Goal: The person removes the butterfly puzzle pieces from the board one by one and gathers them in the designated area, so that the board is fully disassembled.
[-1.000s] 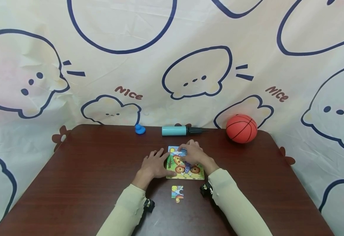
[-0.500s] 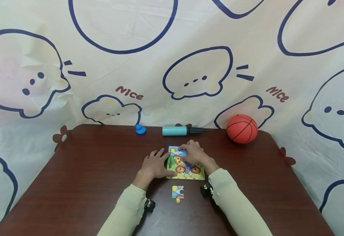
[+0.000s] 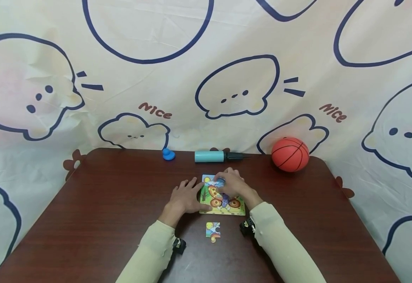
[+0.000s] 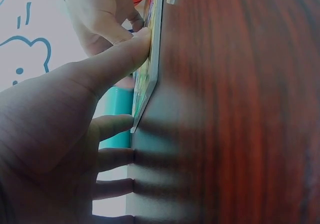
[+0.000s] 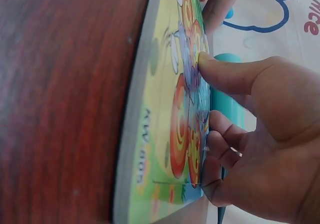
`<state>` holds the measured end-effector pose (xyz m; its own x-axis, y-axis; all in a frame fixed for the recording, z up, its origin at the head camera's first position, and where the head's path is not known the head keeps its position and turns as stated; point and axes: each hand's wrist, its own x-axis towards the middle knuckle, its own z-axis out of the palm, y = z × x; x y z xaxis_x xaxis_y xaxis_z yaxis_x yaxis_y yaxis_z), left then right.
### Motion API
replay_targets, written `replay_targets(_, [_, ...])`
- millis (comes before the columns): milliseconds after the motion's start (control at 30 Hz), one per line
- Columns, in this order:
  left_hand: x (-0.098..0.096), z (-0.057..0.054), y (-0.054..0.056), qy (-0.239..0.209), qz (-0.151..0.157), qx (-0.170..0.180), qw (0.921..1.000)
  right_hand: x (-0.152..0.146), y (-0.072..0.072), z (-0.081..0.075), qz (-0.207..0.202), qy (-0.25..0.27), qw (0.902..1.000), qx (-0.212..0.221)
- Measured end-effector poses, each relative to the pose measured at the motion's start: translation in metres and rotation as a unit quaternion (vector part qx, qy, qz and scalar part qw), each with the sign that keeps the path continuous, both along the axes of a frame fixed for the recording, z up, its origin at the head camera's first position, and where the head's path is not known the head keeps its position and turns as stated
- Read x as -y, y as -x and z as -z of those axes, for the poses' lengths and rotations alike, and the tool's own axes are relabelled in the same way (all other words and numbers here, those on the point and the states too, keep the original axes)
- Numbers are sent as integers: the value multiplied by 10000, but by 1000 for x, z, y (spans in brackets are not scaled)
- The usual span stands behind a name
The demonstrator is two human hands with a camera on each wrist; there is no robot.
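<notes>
A butterfly jigsaw puzzle (image 3: 239, 210) lies flat on the brown table, brightly printed with orange wings. My left hand (image 3: 185, 198) steadies it from the left, thumb on its near edge. The index fingertip meets its side in the left wrist view, and the other fingers (image 4: 115, 157) are spread straight onto the table. Over the upper right part, my right hand (image 3: 231, 184) bends its fingers and pinches a bluish puzzle piece (image 3: 220, 181) at the board. The hand hides most of that piece. One loose puzzle piece (image 3: 213, 230) with a sun and a knob lies below the puzzle.
Along the far table edge stand a blue toy duck (image 3: 168, 154), a teal hand pump (image 3: 209, 157) with a black nozzle end, and a small red basketball (image 3: 290, 154). Behind them hangs a pale cloth printed with cartoon outlines. The brown table (image 3: 121, 220) extends around both arms.
</notes>
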<state>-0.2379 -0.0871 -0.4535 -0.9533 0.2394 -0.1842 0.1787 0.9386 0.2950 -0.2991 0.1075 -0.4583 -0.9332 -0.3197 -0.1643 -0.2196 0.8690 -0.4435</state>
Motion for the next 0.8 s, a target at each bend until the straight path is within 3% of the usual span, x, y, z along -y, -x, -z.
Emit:
replay_targets(333, [1,1,0,-4,-3,-15,10000,1,2,-2,97,96,9998,144])
replay_targets(800, [0,2,1,47,-25,-28,10000,-11,-3,6,-5,398,9985,-363])
